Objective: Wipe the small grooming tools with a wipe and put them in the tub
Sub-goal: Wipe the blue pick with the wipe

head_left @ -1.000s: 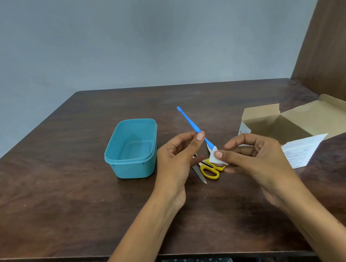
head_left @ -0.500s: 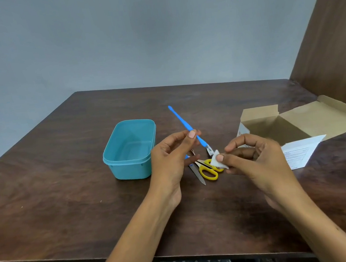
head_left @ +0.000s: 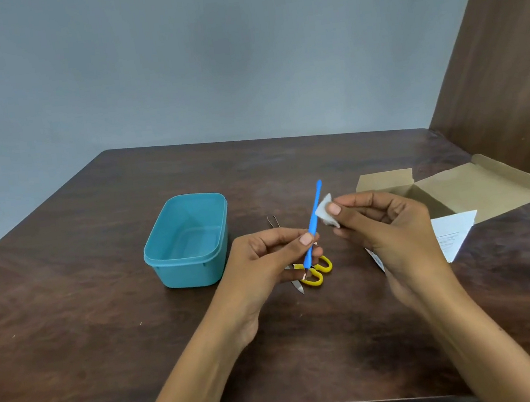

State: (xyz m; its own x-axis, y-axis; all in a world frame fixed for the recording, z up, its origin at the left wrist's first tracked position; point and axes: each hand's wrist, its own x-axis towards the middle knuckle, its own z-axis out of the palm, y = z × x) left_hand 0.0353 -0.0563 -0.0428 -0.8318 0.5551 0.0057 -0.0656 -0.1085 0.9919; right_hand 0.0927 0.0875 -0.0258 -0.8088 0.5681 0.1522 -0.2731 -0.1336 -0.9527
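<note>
Left-hand grip on blue tool

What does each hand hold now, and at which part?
The left hand pinches the blue stick near its lower end. The right hand pinches the white wipe at its edge.

Left hand pinches blue tool; right hand presses wipe against it.

Tub mouth unobstructed; scissors and tweezers lie beside it.
</note>
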